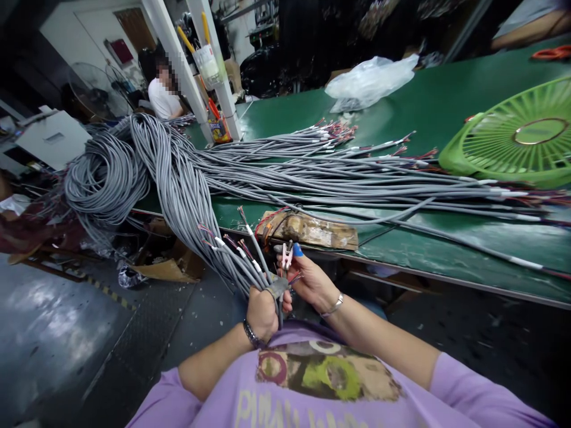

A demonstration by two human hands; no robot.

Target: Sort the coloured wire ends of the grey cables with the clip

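Observation:
My left hand (262, 310) is closed around the end of a bundle of grey cables (236, 261). The cable ends have white sleeves and bare coloured wires. A grey band-like piece (277, 288) lies across the bundle at the fingers. Just right of it, my right hand (310, 280) is closed on a small pale pink clip (286, 257), close to the wire ends. Something blue covers one of its fingertips. Beyond my hands, a worn wooden block (312, 229) with red and black leads rests at the bench edge.
Long grey cables (312, 178) stretch over the green bench (468, 249), with a coil (104, 178) at the left. A green fan (517, 134) stands right, and a plastic bag (372, 80) lies behind. White posts (218, 77) rise from the bench. A person (165, 95) sits beyond.

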